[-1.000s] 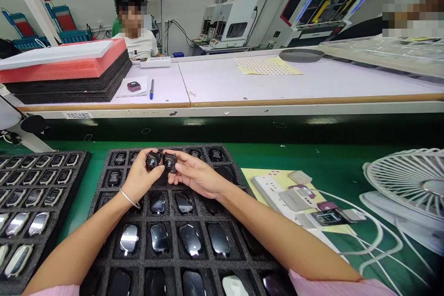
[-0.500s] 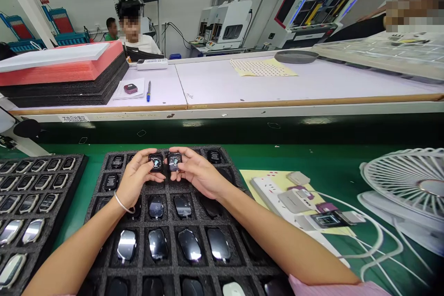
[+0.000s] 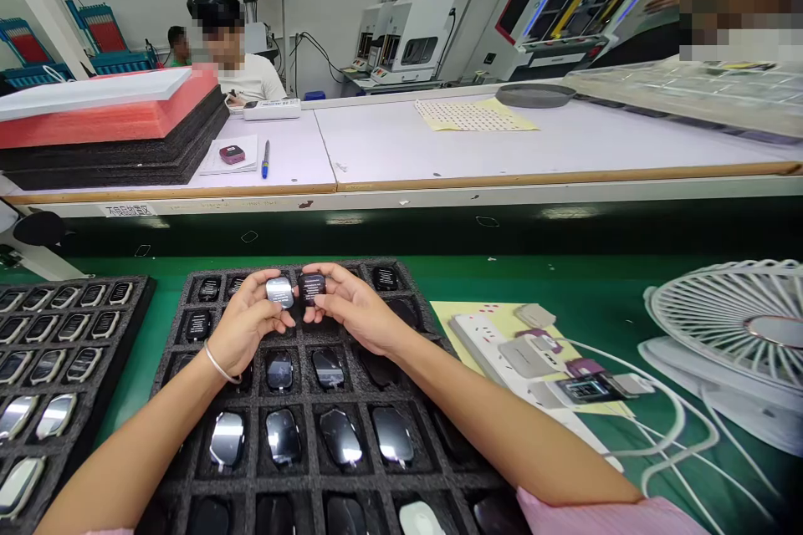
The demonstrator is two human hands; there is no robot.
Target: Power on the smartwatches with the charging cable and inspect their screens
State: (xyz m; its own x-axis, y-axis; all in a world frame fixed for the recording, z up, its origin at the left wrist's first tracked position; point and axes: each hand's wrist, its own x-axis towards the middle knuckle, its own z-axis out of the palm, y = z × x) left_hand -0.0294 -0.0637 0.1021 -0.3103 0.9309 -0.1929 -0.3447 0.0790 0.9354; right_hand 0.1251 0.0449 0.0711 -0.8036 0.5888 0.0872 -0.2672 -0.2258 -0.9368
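My left hand [image 3: 246, 326] pinches a small watch body [image 3: 279, 291] with its glossy face turned up. My right hand [image 3: 355, 311] grips a second, darker watch body [image 3: 311, 285] right beside it, the two nearly touching. Both hands hover over the far rows of a black foam tray [image 3: 439, 351] whose pockets hold several watch bodies [image 3: 283, 436]. A thin bangle circles my left wrist.
Another black foam tray [image 3: 135, 305] of watch bodies lies at the left. A white power strip with chargers [image 3: 533, 351] and cables lies at the right, beside a white fan [image 3: 740, 334]. Beyond is a white bench [image 3: 502, 150] with stacked foam, a pen, and seated people.
Both hands have tilted the two watch bodies, so the left one now shows a bright reflecting face. The hands stayed over the same far rows of the tray.
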